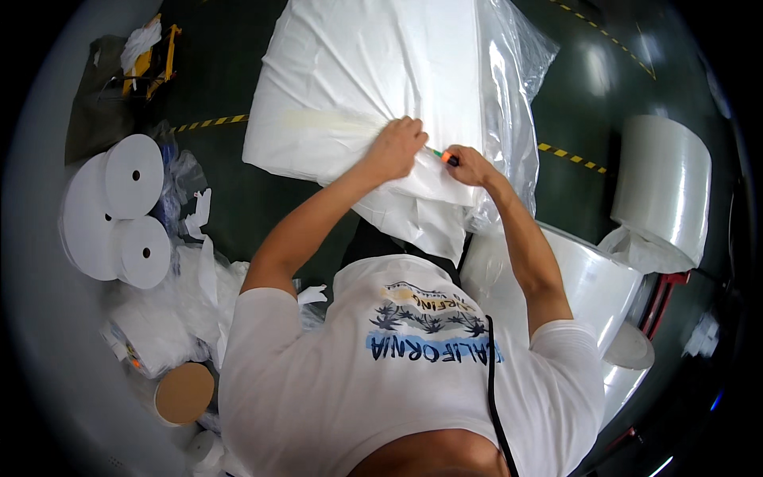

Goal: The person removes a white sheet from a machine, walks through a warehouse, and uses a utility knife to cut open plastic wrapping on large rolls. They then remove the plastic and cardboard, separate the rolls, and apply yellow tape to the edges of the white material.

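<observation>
The large, creased white sheet (334, 67) lies beneath and beyond my fingers (412, 131), its loose near edge hanging toward me; folds converge at my left grip, so I judge it's bunched there to stay taut. Clear, glossy plastic film (513, 87) drapes to the right of my fingers, perhaps as a cover. My left hand (393, 149) is curled, pinching gathered sheet. My right hand (474, 168) wraps a small orange-and-black handled tool (450, 158), its greenish end pointing leftward, probably held close for control.

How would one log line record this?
left hand: grips creased white sheet; right hand: holds orange-black tool; clear plastic: right of sheet
</observation>
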The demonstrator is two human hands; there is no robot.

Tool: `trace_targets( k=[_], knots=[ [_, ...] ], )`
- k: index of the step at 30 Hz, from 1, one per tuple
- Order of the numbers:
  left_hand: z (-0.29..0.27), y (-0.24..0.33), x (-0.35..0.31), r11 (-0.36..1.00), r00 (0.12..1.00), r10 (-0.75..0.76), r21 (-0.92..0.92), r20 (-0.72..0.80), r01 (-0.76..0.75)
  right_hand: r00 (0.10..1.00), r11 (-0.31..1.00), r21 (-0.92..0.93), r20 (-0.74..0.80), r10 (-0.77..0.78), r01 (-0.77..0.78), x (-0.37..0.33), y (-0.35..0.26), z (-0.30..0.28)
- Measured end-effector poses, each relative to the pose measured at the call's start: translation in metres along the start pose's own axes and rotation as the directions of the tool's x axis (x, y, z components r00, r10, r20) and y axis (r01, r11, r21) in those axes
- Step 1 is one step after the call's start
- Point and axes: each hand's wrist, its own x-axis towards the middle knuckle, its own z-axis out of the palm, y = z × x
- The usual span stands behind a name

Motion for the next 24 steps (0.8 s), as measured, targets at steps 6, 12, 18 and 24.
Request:
trace_targets(
  k=[6,12,18,24],
  knots=[
    [-0.001,0.012,-0.017,0.999,0.993,0.052,-0.007,0.108,-0.051,0.988,0.914,0.378,0.091,0.121,-0.147,-0.065,-0.021,0.029],
    [-0.041,0.076,-0.07,0.97,0.962,-0.11,-0.184,0.25,0.159,0.986,0.829,0.534,0.119,0.12,-0.165,-0.123,-0.048,0.038],
    [-0.029,0.009,-0.045,0.965,0.996,-0.047,-0.254,0.078,0.065,0.989,0.863,0.492,0.136,0.051,-0.112,-0.088,-0.035,0.001],
    [-0.069,0.021,-0.067,0.941,0.911,-0.279,-0.101,0.304,0.322,0.985,0.901,0.431,0.171,-0.034,-0.044,-0.089,-0.033,-0.003]
  ],
)
